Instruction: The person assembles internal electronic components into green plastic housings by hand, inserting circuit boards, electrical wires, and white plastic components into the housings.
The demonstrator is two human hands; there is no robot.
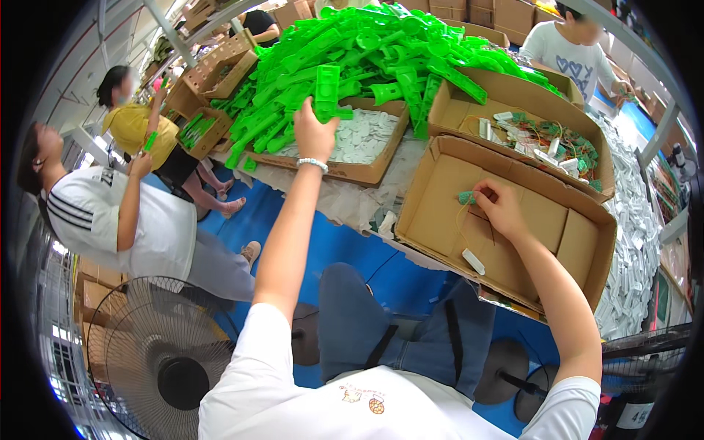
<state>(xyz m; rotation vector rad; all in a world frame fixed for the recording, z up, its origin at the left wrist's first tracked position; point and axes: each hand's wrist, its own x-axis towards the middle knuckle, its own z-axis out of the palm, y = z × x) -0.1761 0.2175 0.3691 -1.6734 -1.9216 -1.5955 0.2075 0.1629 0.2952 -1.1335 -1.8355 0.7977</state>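
My left hand (315,136) is raised at arm's length in front of the big heap, its fingers closed round the lower end of a green plastic shell (327,86) that stands upright. Behind and beside it lies a shallow box (379,170) of small flat white pieces. Over an open cardboard box (440,183), my right hand (501,209) pinches a small green circuit board (466,197) between thumb and fingers. Thin wires run from the board, and a white rectangular part (474,261) lies near them on the box's front side.
A tall heap of green plastic shells (367,44) covers the table's back. Another box (458,110) holds wired circuit boards. White pieces (627,249) pile up at right. A fan (183,381) stands at lower left. Two people (125,213) are at left, another person (572,51) back right.
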